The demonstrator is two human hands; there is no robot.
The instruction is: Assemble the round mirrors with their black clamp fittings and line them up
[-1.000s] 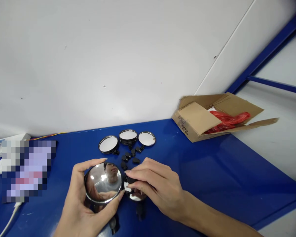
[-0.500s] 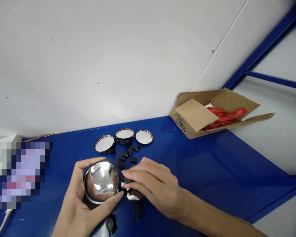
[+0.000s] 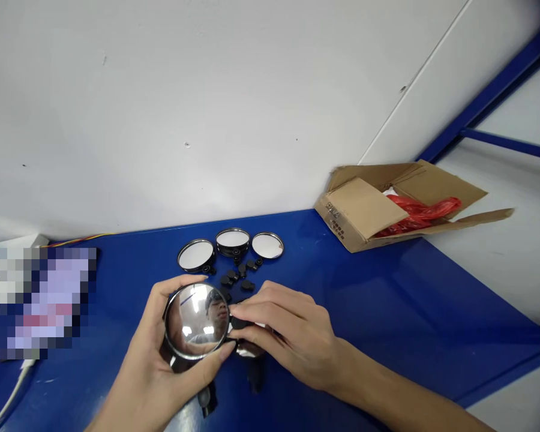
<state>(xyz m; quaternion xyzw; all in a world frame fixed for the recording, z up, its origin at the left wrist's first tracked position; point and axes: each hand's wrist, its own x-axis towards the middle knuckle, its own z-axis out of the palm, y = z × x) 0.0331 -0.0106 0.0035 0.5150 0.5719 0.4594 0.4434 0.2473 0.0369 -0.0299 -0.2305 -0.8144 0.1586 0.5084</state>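
Left hand [image 3: 149, 373] curled round round mirror [image 3: 197, 321], face up; right hand [image 3: 292, 336] closed on black knob [image 3: 239, 323], just right of mirror rim, above blue counter [image 3: 387, 300].

The back of a round mirror [image 3: 195, 321] hidden by the left hand [image 3: 150, 354], a second mirror [image 3: 248, 350] mostly covered by the right hand [image 3: 292, 336], small black bits [image 3: 236, 279] too tiny to tell apart, a blurry patch [image 3: 47, 303] on the left, a white cord [image 3: 9, 408] cut off at the bottom
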